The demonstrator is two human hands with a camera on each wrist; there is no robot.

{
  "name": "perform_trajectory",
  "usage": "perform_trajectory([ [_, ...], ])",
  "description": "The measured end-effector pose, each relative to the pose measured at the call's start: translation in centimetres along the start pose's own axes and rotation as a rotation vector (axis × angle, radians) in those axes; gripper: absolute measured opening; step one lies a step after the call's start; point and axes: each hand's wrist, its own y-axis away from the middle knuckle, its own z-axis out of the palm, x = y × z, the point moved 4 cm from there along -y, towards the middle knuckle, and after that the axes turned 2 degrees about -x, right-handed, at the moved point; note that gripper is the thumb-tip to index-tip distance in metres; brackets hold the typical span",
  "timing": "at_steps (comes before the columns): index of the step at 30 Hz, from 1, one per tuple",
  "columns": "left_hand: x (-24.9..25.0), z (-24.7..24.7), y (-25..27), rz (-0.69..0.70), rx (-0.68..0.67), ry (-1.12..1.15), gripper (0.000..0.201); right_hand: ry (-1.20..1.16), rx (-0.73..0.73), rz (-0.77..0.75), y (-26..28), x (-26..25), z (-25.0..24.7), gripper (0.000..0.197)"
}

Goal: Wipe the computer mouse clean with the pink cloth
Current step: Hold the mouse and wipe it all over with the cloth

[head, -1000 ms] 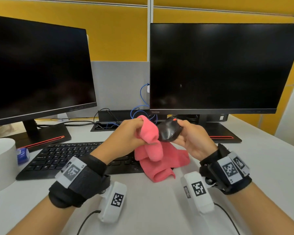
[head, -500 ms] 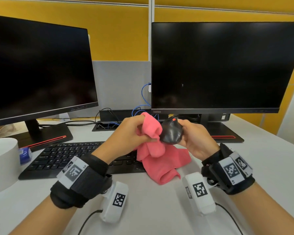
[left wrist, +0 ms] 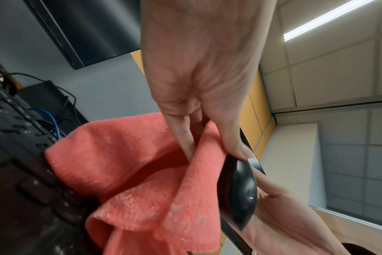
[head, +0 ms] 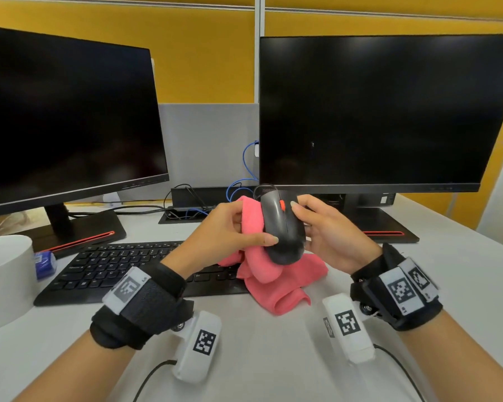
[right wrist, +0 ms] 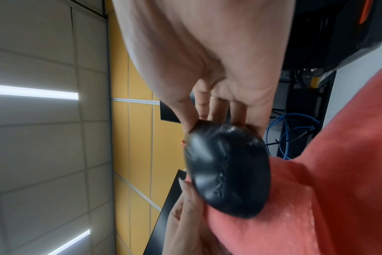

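A black computer mouse (head: 283,227) with an orange wheel is held up above the desk, its top towards me. My right hand (head: 322,227) grips it from the right side, thumb near the wheel. My left hand (head: 230,227) holds the pink cloth (head: 251,224) bunched against the mouse's left side, thumb tip on the mouse's top. The rest of the cloth hangs down onto the desk (head: 285,285). The left wrist view shows the cloth (left wrist: 131,163) under my fingers beside the mouse (left wrist: 242,193). In the right wrist view the mouse (right wrist: 227,170) lies against the cloth (right wrist: 327,189).
A black keyboard (head: 122,268) lies under my left wrist. Two dark monitors (head: 64,123) (head: 386,111) stand behind on black stands. A white round container (head: 3,280) and a small blue object (head: 44,264) sit at the left. Blue cables (head: 244,181) run behind the mouse.
The mouse has been turned so its top faces me and stands more upright. My left hand has slid the cloth along its left side, thumb now on the mouse's top.
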Motion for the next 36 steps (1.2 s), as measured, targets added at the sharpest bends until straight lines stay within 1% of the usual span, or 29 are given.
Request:
perform_trajectory([
  [1, 0.0, -0.3, 0.0, 0.014, 0.03, -0.022, 0.039, 0.004, -0.015, -0.005, 0.1, -0.1, 0.1, 0.02],
  [3, 0.4, -1.0, -0.1, 0.044, 0.111, -0.044, 0.025, 0.017, -0.013, -0.027, 0.1, -0.3, -0.2, 0.014],
  [4, 0.6, -1.5, -0.1, 0.057, 0.16, -0.048, 0.023, 0.027, 0.001, -0.042, 0.1, -0.4, -0.4, 0.011],
  [5, 0.5, -2.0, -0.1, 0.062, 0.205, -0.052, 0.031, 0.045, 0.019, -0.057, 0.1, -0.4, -0.7, 0.015],
  [7, 0.3, -2.6, -0.3, 0.021, 0.255, -0.04, 0.052, 0.095, 0.048, -0.075, 0.0, -0.4, -0.9, 0.023],
  [8, 0.2, -2.6, -0.3, -0.018, 0.261, -0.025, 0.054, 0.116, 0.06, -0.08, 0.0, -0.3, -0.9, 0.023],
  [10, 0.2, -2.2, -0.5, -0.099, 0.232, 0.076, 0.045, 0.148, 0.074, -0.091, 0.0, -0.2, -0.8, 0.02],
  [12, 0.5, -1.6, -0.4, -0.136, 0.148, 0.19, 0.037, 0.168, 0.08, -0.107, 0.0, -0.3, -0.7, 0.018],
  [14, 0.7, -1.3, -0.3, -0.114, 0.078, 0.146, 0.042, 0.167, 0.085, -0.118, 0.0, -0.3, -0.7, 0.02],
  [15, 0.8, -1.3, -0.1, -0.095, 0.069, 0.105, 0.046, 0.163, 0.085, -0.12, 0.0, -0.4, -0.7, 0.021],
  [16, 0.9, -1.3, 0.1, -0.077, 0.072, 0.072, 0.045, 0.162, 0.084, -0.124, 0.0, -0.4, -0.6, 0.022],
  [17, 0.9, -1.4, 0.2, -0.063, 0.079, 0.056, 0.041, 0.166, 0.084, -0.128, 0.0, -0.4, -0.5, 0.022],
  [19, 1.0, -1.3, 0.3, -0.051, 0.067, 0.079, 0.033, 0.175, 0.087, -0.142, 0.1, -0.5, -0.3, 0.021],
  [21, 0.8, -1.1, 0.3, -0.062, 0.062, 0.091, 0.039, 0.158, 0.091, -0.158, 0.2, -0.5, -0.1, 0.02],
  [23, 0.5, -0.9, 0.2, -0.07, 0.067, 0.049, 0.044, 0.144, 0.082, -0.173, 0.3, -0.6, 0.2, 0.018],
  [26, 0.0, -0.3, 0.2, -0.068, 0.085, -0.001, 0.044, 0.134, 0.065, -0.183, 0.4, -0.4, 0.7, 0.015],
  [28, -0.2, -0.3, 0.1, -0.068, 0.114, 0.015, 0.041, 0.112, 0.061, -0.183, 0.4, -0.3, 0.8, 0.018],
  [32, 0.1, -0.8, 0.1, -0.089, 0.142, 0.111, 0.038, 0.034, -0.029, -0.118, 0.3, 0.1, 1.1, 0.034],
  [33, 0.2, -1.0, 0.1, -0.088, 0.143, 0.127, 0.038, 0.023, -0.052, -0.094, 0.3, 0.1, 1.1, 0.034],
  [36, 0.1, -1.4, 0.1, -0.087, 0.168, 0.176, 0.034, 0.044, -0.083, -0.051, 0.4, 0.1, 1.1, 0.026],
])
